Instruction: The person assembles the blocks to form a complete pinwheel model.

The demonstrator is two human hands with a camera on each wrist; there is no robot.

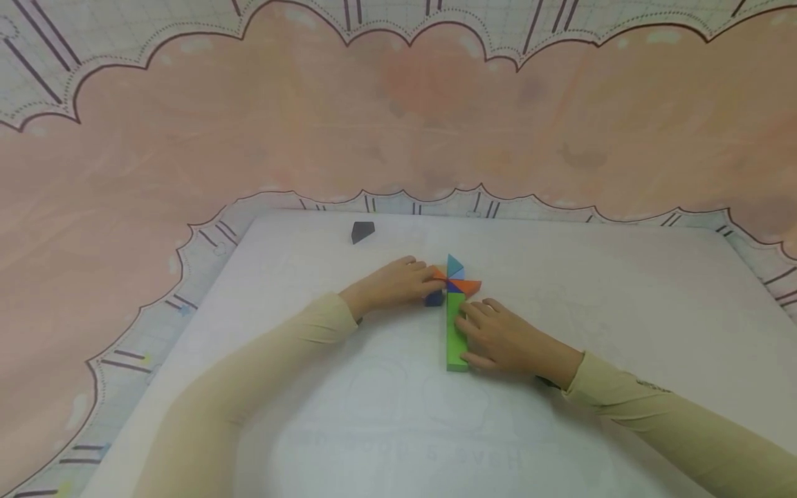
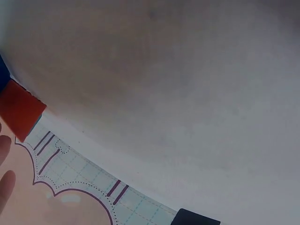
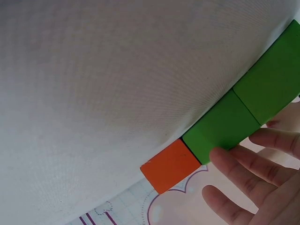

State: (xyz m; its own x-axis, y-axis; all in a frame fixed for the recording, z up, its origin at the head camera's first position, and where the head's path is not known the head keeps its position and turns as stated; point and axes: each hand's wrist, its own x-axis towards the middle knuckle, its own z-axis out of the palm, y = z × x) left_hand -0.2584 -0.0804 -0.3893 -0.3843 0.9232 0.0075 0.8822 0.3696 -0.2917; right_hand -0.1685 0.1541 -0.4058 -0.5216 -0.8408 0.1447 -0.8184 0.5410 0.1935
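Observation:
Two green blocks (image 3: pixel 220 124) lie end to end on the white tabletop, forming an upright strip (image 1: pixel 456 332) in the head view. Along the strip's right side rests my right hand (image 1: pixel 501 335), its fairly straight fingertips touching the green. Above the strip, small pieces form a pinwheel: a teal triangle (image 1: pixel 454 265), a light blue piece (image 1: pixel 457 274), a blue triangle (image 1: pixel 454 287) and a right orange piece (image 1: pixel 468 286). With thumb and fingers, my left hand (image 1: pixel 398 283) pinches the left orange block (image 1: pixel 438 273). Below its thumb sits a dark blue block (image 1: pixel 434 299).
A dark, angled block (image 1: pixel 363 232) lies apart near the table's far edge, left of the pinwheel. The white tabletop (image 1: pixel 623 297) meets a pink, scallop-patterned cloth (image 1: pixel 436 124) beyond its edge.

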